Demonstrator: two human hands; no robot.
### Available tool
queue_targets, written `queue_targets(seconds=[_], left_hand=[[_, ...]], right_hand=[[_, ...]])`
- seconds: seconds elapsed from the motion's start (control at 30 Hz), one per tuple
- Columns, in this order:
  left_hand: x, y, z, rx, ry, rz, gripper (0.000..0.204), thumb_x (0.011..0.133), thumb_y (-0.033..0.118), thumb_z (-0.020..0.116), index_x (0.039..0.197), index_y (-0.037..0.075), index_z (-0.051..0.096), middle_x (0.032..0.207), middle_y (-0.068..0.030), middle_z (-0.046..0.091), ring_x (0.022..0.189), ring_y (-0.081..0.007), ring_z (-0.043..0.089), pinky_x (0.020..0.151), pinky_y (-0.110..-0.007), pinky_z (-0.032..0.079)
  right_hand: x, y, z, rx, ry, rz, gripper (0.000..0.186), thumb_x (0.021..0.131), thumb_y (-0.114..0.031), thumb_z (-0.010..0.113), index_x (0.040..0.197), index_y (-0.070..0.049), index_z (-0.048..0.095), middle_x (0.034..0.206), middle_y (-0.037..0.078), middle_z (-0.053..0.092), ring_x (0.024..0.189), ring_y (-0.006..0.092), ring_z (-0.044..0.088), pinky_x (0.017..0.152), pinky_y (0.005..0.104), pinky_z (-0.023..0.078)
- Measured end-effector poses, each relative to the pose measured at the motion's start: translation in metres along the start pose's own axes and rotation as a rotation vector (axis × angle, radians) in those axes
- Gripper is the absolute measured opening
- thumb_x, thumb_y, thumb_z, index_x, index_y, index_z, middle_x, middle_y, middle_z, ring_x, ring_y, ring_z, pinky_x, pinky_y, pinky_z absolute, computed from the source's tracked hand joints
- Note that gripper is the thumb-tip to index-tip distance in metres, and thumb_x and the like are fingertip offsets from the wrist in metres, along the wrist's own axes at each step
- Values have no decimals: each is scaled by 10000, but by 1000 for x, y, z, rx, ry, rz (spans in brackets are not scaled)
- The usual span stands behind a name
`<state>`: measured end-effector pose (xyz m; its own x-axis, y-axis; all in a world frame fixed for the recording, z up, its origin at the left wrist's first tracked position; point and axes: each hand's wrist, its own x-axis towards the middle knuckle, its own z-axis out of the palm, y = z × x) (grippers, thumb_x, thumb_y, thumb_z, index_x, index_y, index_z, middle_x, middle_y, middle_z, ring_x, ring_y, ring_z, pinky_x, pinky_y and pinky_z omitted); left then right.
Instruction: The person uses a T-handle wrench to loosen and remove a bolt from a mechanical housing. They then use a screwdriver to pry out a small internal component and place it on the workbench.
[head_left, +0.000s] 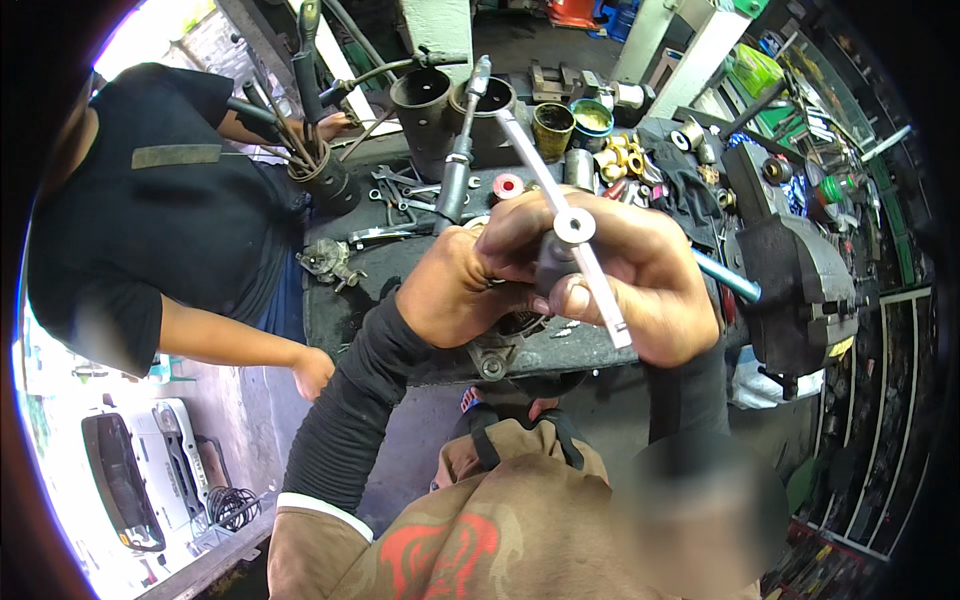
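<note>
Silver T-handle (594,273) gripped in right hand (655,265), left hand (450,282) alongside, its hold unclear

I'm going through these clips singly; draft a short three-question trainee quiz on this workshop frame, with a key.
1. Fill in: the shirt on the person standing left of the bench is mostly ____.
2. True or false, of the silver bar with the round hub: it lies flat on the bench, out of the wearer's hands.
3. Where are the loose wrenches in the picture? A) left of the tool-filled can; B) right of it; C) inside it.

Key:
1. Black.
2. False; the right hand holds it above the bench.
3. B.
</note>
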<state>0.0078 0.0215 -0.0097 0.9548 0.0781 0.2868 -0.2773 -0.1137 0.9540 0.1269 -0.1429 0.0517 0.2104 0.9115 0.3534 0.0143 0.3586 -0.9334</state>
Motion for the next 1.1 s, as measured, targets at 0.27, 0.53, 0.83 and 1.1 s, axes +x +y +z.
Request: queue_targets(seconds=[0.27,0.53,0.83,1.1], left_hand=[[3,7,2,30,29,6,170,796,8,709,961,37,737,1057,-138,717,992,-279,697,892,-377,536],[5,-5,5,123,-1,32,254,756,-20,741,995,61,757,1098,-141,734,1044,-310,707,936,-383,537],[5,0,6,13,15,110,153,822,6,755,971,34,743,973,-102,750,906,-223,720,833,-354,554],[4,-2,5,216,1,150,292,714,-1,798,998,63,767,1027,-137,738,965,-315,711,892,-379,540]], right_hand=[[16,3,47,30,351,70,292,830,-185,851,892,20,652,752,14,628,631,78,560,574,228,441],[6,4,46,-249,609,-113,236,888,-87,780,1063,37,682,889,45,670,708,98,624,640,226,499],[41,-4,-7,107,-312,23,255,808,-178,863,927,25,765,771,51,733,701,117,668,674,267,542],[9,9,77,-94,799,-169,157,921,-74,766,995,5,653,859,13,636,805,65,581,720,209,465]])
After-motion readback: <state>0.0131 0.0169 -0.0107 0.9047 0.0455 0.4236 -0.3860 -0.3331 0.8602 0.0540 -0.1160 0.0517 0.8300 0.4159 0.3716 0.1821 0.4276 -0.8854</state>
